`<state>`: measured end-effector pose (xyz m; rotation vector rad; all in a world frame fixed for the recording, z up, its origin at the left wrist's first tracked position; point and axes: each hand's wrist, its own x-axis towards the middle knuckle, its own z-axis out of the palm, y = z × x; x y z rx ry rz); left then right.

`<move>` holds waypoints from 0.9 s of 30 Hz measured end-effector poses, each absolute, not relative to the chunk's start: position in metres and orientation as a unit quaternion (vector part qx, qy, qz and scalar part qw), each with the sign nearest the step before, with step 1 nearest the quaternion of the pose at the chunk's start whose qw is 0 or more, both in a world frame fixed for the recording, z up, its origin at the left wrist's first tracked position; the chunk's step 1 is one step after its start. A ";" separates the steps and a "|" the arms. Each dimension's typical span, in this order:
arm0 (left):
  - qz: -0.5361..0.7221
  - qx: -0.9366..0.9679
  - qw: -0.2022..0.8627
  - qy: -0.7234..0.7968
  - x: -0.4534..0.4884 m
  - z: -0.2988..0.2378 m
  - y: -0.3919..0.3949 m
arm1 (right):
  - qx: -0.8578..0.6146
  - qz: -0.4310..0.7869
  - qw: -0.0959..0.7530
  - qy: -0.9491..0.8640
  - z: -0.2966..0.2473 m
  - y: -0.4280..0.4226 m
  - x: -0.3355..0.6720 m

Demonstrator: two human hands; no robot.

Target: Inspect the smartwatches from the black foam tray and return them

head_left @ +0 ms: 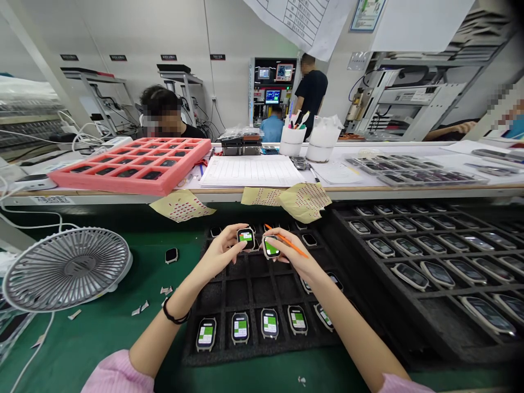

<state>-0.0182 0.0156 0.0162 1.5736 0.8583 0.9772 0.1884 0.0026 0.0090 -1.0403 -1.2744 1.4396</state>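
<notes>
Spanning the foreground, we have a green bench top (159,355), with a white shelf (352,192) running across behind it. On the bench, to the right, we find a dark foam tray (444,317) with rows of watches; beside it, in the centre, lies a black compartmented tray (237,293). A pink foam tray (110,184) sits on the shelf, and a grey fan (82,265) occupies the left side of the bench. Over the rear part of the black tray we note both hands, each closed on one watch: the left hand (225,245) pinches the left watch (246,236) between thumb and fingers, while the right hand (292,255) grips the right watch (271,247), the two held just apart, screens lit. Along the near row we count five lit watches, the rightmost partly hidden by the forearm. A lone dark-screened watch (171,255) lies on the green surface. Slenderest is an orange stick (286,240) across the right hand; smallest, we mark paper scraps (140,308) near the fan.
</notes>
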 end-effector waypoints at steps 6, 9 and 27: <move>0.406 0.658 0.523 0.359 -0.018 0.013 0.017 | -0.448 0.572 0.454 -0.515 0.009 0.003 0.188; 0.410 0.658 0.523 0.355 -0.019 0.012 0.018 | -0.429 0.567 0.436 -0.552 0.010 0.003 0.189; 0.418 0.706 0.445 0.359 -0.023 0.013 0.019 | -0.336 0.588 0.443 -0.588 -0.001 0.006 0.192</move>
